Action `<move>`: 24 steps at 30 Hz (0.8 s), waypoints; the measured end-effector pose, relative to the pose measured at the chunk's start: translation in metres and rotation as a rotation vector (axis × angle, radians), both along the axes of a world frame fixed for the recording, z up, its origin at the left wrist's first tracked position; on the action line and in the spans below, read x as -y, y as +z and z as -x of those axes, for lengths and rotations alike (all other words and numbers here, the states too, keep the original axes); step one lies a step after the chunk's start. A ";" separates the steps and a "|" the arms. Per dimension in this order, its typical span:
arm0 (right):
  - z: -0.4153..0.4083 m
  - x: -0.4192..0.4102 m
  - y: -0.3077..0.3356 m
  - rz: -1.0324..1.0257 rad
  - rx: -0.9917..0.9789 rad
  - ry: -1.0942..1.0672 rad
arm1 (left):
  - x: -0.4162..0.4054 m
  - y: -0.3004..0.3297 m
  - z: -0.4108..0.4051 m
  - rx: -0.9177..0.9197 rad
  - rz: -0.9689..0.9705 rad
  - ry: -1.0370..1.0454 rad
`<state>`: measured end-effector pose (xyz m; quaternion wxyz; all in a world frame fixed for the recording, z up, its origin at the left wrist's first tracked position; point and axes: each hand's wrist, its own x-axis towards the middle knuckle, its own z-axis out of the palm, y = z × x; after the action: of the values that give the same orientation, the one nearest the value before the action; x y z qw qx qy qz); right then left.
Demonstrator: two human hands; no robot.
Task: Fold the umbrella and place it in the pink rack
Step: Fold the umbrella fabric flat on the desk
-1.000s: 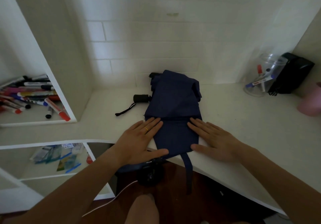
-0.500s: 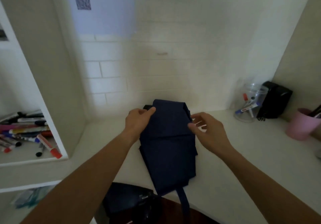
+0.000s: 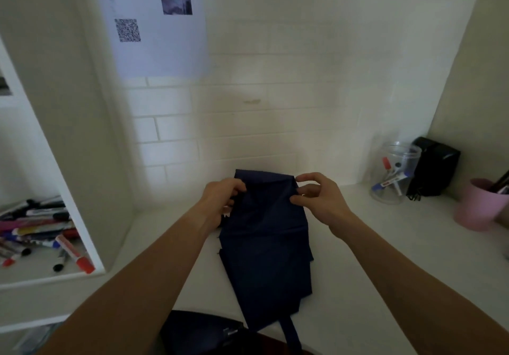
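Observation:
A navy blue umbrella (image 3: 265, 247) lies flattened on the white counter (image 3: 385, 272), its strap hanging over the front edge. My left hand (image 3: 223, 200) grips the fabric at its far left corner. My right hand (image 3: 316, 197) pinches the far right corner between thumb and fingers. The far end of the canopy is lifted a little off the counter. The umbrella's handle is hidden behind my left hand. A pink cup-shaped rack (image 3: 480, 204) stands at the far right of the counter with dark items inside.
A clear jar (image 3: 391, 173) with markers and a black box (image 3: 433, 166) sit at the back right. A shelf at left holds several markers (image 3: 41, 233). A dark bag (image 3: 203, 332) sits below the counter's front edge. A paper sheet (image 3: 154, 24) hangs on the wall.
Both hands moved from pressing flat on the near fabric to the umbrella's far end and now grip its corners. The camera tilted upward.

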<state>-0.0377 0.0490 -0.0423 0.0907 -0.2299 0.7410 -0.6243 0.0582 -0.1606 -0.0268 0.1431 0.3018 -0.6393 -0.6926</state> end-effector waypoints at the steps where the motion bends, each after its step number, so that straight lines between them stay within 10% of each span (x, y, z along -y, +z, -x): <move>1: -0.003 -0.004 0.000 0.009 -0.025 0.014 | -0.002 0.001 -0.001 -0.031 -0.010 -0.015; 9: -0.015 -0.025 -0.003 0.027 -0.114 0.053 | -0.016 0.008 -0.025 -0.244 -0.103 -0.050; 24: -0.035 -0.045 -0.023 0.150 0.038 0.117 | -0.036 -0.029 -0.099 -0.339 0.385 -0.143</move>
<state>-0.0026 0.0943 -0.0650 0.1235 -0.2669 0.6759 -0.6758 0.1571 -0.1244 -0.0553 0.2535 0.1029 -0.7458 -0.6074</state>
